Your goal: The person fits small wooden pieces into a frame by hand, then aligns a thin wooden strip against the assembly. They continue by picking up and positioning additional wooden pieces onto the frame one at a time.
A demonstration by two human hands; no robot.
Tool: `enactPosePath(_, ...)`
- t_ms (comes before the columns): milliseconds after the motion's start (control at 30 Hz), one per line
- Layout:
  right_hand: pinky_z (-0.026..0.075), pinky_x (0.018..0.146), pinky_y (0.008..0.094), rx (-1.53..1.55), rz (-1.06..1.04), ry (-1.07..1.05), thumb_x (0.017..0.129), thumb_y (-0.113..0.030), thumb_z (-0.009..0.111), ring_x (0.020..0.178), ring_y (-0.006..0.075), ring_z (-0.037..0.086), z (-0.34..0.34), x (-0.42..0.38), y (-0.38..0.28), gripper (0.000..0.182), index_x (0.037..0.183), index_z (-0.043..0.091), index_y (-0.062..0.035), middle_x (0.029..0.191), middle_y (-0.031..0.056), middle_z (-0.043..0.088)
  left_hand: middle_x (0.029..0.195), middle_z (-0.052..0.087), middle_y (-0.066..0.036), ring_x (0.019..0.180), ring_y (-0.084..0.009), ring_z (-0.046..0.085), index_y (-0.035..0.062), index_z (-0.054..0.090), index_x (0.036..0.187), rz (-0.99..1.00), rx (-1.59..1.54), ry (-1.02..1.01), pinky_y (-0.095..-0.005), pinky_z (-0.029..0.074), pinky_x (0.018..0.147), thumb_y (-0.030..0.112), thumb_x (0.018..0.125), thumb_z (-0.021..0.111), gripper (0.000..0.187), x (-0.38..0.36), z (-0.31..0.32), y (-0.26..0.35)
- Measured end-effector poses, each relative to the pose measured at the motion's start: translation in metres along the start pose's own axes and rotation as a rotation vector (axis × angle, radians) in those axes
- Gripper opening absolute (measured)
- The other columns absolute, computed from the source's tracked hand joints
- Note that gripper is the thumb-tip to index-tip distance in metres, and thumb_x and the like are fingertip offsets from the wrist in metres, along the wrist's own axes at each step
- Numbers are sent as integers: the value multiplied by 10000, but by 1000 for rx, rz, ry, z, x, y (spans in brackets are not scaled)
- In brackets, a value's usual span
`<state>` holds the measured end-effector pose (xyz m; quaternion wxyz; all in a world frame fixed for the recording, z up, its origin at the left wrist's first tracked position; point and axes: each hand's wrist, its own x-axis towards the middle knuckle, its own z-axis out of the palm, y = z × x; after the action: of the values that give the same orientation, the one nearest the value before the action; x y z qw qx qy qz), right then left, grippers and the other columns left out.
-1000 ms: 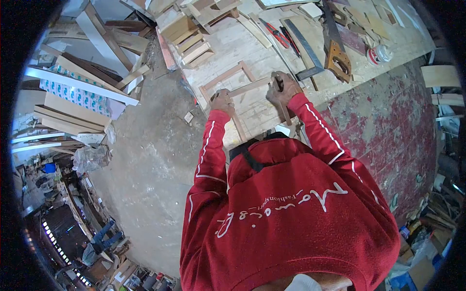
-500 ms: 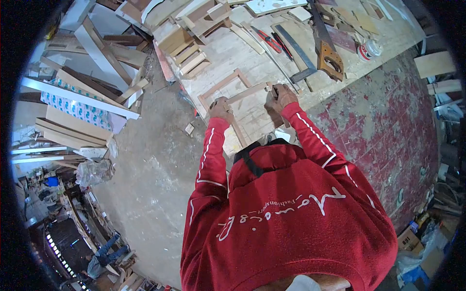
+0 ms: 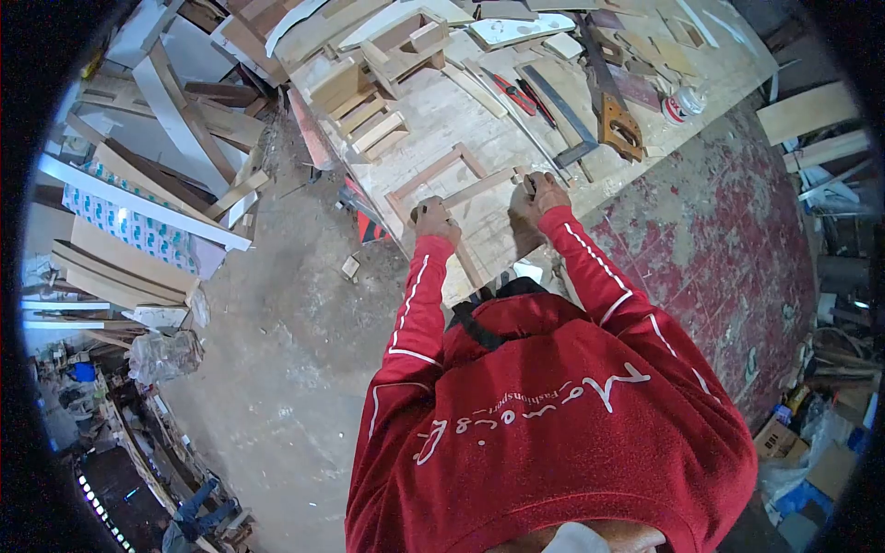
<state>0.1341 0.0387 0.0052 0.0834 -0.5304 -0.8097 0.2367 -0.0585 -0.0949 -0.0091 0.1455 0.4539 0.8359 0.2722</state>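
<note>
A wooden frame [image 3: 483, 188] of narrow strips lies on the workbench in front of me. My left hand [image 3: 433, 221] has its fingers closed around the frame's left side, where strips meet. At the right end of the middle strip, my right hand [image 3: 546, 192] is closed on the frame, its thumb side toward the strip's end. The fingers partly cover both joints. Beyond the right hand lies a dark metal carpenter's square [image 3: 562, 115]. A handsaw [image 3: 619, 127] with a wooden handle rests to its right.
Small wooden assemblies [image 3: 369, 115] stand at the bench's far left. Red-handled pliers [image 3: 513, 94] and a white tub [image 3: 680, 105] are on the workbench [image 3: 442, 120]. Stacked boards [image 3: 138, 198] fill the left side. At lower left, another person [image 3: 192, 518] is partly visible.
The camera view has turned slightly, so the bench and its tools appear shifted. Both hands keep their hold on the frame, with little visible movement along it.
</note>
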Motion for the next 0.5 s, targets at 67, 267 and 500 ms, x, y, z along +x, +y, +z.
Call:
enactPosePath(67,457,735,403,-23,13,53,629,-144,675,868,356,554,0,-6,-1,410,1002,511,-93,960,160,541,1007,524,-230,996,-392,472,20,459,1060,7,37,-85,-442,402,861,97,651,564,429,1,1,-2)
enactPosePath(267,458,756,404,26,11,137,630,-172,712,874,341,559,27,4,29,468,1043,500,-108,960,159,561,969,553,-210,951,-389,502,49,507,1018,83,55,28,-448,411,837,85,645,571,380,1,9,-7)
enactPosePath(500,460,758,442,-96,4,33,715,-293,635,875,381,562,-5,14,12,409,1040,494,-89,974,196,555,972,556,-198,965,-375,501,51,508,1032,-54,-109,69,-431,411,835,72,647,574,391,-3,11,-12)
